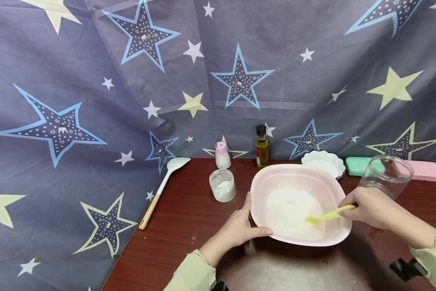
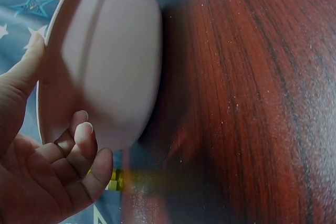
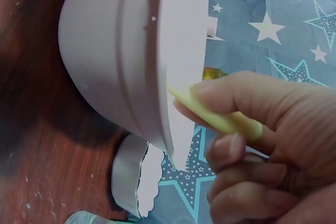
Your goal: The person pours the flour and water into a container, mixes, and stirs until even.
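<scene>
A pale pink basin (image 1: 298,171) with rounded corners stands on the table, whitish contents (image 1: 291,208) spread over its bottom. On its left side my left hand (image 1: 236,230) holds the rim, thumb over the front edge. In the left wrist view, that hand's curled fingers (image 2: 81,145) lie beside the basin's outer wall (image 2: 123,51). My right hand (image 1: 371,206) pinches the handle of a yellow spoon (image 1: 331,214) between thumb and index finger, above the right rim. The spoon's head dips into the whitish contents. Only its handle (image 3: 210,116) shows in the right wrist view.
Behind the basin stand an oil bottle (image 1: 262,149), a pink-capped shaker (image 1: 223,157), an open jar of white powder (image 1: 223,188) and a white fluted dish (image 1: 323,161). Rightward are a clear jar (image 1: 385,178), green block (image 1: 358,165) and pink block (image 1: 425,170). A white ladle (image 1: 163,186) lies left.
</scene>
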The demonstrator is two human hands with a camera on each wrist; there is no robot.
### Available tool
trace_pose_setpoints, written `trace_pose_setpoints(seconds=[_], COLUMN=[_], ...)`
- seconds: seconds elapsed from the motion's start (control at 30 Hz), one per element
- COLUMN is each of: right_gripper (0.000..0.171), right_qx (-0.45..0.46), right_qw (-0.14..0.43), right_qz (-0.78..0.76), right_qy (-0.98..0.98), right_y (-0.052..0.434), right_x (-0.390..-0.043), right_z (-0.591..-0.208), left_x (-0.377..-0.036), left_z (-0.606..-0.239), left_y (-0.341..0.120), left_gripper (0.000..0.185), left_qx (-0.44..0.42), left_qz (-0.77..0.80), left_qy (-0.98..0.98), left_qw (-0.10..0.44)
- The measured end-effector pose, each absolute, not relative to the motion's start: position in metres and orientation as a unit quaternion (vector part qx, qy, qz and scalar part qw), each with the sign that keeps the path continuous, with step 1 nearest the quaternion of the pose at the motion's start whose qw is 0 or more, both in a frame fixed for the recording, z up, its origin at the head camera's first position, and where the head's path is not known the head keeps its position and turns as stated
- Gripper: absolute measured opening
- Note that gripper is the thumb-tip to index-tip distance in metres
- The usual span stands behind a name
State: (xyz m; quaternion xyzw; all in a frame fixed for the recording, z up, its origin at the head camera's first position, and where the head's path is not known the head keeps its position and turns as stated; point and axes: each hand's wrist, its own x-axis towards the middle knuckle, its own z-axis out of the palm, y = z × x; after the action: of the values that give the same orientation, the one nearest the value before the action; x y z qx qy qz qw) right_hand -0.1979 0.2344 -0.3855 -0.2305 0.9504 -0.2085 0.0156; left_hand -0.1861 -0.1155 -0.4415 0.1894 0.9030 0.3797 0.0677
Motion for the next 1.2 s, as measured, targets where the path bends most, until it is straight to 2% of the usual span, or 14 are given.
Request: trace_pose_setpoints(seconds=[0.23, 0.5, 1.2], right_gripper=[0.004, 0.002, 0.003], right_qx=[-0.254, -0.271, -0.242], right_qw=[0.047, 0.043, -0.057], right_qz=[-0.243, -0.255, -0.288], right_qy=[0.935, 0.927, 0.925], right_y=[0.227, 0.211, 0.17], right_x=[-0.194, -0.194, -0.211], right_z=[-0.39, -0.396, -0.413], left_x=[-0.187, -0.186, -0.185], left_z=[-0.442, -0.442, -0.44], left_y=[-0.116, -0.117, -0.115], left_gripper=[0.121, 0.121, 0.121], left_qx=[0.193, 0.195, 0.18], left_qz=[0.381, 0.384, 0.385], left_qy=[0.902, 0.9, 0.901], left_qw=[0.068, 0.068, 0.08])
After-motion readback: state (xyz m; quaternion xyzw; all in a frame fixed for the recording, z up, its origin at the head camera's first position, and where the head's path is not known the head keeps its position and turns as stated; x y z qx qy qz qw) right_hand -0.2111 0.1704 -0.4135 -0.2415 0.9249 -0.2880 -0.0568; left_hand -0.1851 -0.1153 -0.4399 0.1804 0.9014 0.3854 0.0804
